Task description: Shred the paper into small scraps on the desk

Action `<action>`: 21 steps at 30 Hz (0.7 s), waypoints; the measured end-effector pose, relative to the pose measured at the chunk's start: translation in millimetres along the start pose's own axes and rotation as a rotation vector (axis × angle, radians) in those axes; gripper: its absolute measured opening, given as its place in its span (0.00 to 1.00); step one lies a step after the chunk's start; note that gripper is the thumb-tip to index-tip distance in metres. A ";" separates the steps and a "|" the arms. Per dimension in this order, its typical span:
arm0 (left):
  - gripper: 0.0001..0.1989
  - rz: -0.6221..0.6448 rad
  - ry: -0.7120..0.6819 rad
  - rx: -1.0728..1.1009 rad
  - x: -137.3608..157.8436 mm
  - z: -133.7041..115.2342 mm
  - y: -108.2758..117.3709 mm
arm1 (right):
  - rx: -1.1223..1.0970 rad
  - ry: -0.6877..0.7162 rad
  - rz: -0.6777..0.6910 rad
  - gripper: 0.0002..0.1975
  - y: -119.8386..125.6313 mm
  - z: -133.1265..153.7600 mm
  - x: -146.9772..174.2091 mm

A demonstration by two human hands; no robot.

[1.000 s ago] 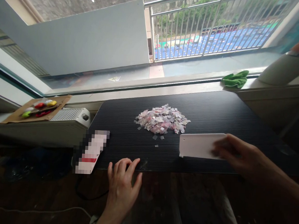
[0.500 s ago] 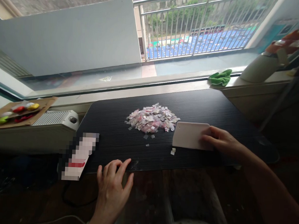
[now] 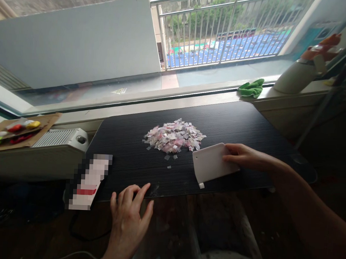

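Stretching out beside the window sill (image 3: 162,105), the black tabletop (image 3: 123,142) bears a heap of paper scraps (image 3: 174,136), set nearer its far edge than its near edge. The left hand (image 3: 131,206) is empty at the near edge, fingers spread and loosely bent; whether they touch the surface I cannot tell. The right hand (image 3: 235,153) grips the right end of a white scraper (image 3: 210,161), which lies slantwise between the heap and the near edge. At the scraper's near left corner sits a pale flake (image 3: 201,185). A pull toward the person could probably tip that flake over the near edge. Swinging the scraper's upper corner into the heap might scatter it, and a draught could lift such light pieces.
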State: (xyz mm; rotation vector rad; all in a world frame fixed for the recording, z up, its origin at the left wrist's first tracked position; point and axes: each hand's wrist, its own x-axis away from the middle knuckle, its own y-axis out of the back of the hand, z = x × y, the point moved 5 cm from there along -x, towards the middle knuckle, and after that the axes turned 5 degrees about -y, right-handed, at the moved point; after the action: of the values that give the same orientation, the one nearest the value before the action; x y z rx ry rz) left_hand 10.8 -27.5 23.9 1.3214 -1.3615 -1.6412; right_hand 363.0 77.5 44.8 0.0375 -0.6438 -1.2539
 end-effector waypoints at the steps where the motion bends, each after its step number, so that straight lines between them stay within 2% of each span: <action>1: 0.18 -0.001 -0.005 -0.004 0.0 -0.1 0.0 | 0.002 -0.004 0.018 0.09 -0.8 0.0 0.8; 9: 0.18 0.006 -0.004 -0.002 -0.3 -1.9 1.9 | 0.017 0.016 0.120 0.11 -3.0 -6.9 6.4; 17: 0.18 0.009 0.027 0.019 -0.3 -1.2 1.9 | 0.069 0.035 0.117 0.14 1.5 -5.1 15.3; 21: 0.19 0.033 0.035 0.025 -0.3 0.4 0.4 | 0.015 0.017 0.095 0.15 4.4 -2.1 21.0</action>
State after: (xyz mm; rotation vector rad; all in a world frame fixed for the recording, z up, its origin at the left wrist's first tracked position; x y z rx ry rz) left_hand 10.5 -27.2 24.4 1.3288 -1.3803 -1.5765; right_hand 371.2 59.7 53.7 0.0290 -0.6335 -1.1564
